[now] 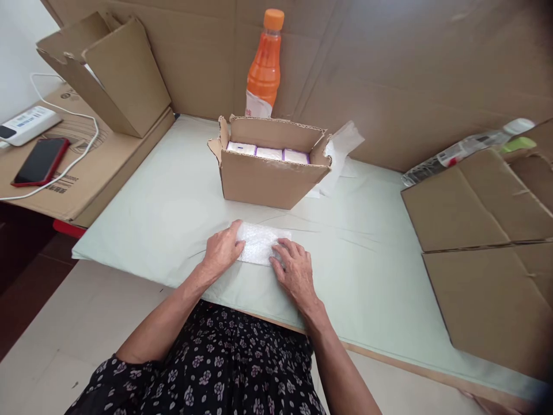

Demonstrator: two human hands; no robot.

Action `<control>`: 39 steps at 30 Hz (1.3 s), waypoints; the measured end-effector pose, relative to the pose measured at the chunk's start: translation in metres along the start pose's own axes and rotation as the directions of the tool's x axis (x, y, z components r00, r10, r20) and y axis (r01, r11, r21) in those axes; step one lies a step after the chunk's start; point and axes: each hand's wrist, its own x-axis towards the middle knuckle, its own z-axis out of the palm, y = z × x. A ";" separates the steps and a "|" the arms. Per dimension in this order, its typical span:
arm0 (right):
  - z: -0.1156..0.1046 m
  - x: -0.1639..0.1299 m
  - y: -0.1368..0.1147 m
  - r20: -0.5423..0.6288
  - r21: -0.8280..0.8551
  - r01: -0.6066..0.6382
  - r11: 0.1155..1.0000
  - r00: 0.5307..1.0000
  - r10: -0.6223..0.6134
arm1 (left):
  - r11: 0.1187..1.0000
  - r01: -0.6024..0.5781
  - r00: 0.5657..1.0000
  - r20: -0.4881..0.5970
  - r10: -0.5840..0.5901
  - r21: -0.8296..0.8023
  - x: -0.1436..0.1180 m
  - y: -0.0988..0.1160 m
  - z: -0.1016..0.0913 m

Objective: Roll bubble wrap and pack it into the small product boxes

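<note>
A small piece of white bubble wrap [260, 241] lies flat on the pale green sheet [164, 202] in front of me. My left hand [222, 249] presses on its left end, fingers curled over the edge. My right hand [294, 271] rests on its right end with fingers spread. Just beyond stands an open cardboard box [268, 176] holding three white packets with purple edges [268, 153] in a row.
An orange drink bottle [264, 66] stands behind the box against a cardboard wall. White plastic film [341, 147] lies at the box's right. Flattened cardboard [484, 242] covers the right side. A folded carton [116, 69], red phone [41, 161] and power strip [28, 124] sit at left.
</note>
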 end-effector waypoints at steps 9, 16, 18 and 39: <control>-0.015 -0.006 0.022 -0.163 0.249 -0.154 0.956 0.967 0.198 | 0.968 0.013 0.994 -0.107 0.014 0.249 -0.011 -0.011 -0.009; -0.020 0.012 0.016 0.021 0.219 -0.333 0.917 0.941 0.337 | 0.987 -0.049 0.996 -0.070 0.060 0.155 -0.014 -0.005 0.002; -0.023 0.008 0.015 0.046 0.328 -0.371 0.869 0.925 0.378 | 0.996 -0.081 0.992 -0.098 0.084 0.033 -0.018 -0.010 0.003; -0.190 0.151 0.007 -0.356 0.290 0.182 0.940 0.932 -0.070 | 0.770 -0.633 0.610 -0.560 0.560 0.080 0.051 0.061 -0.165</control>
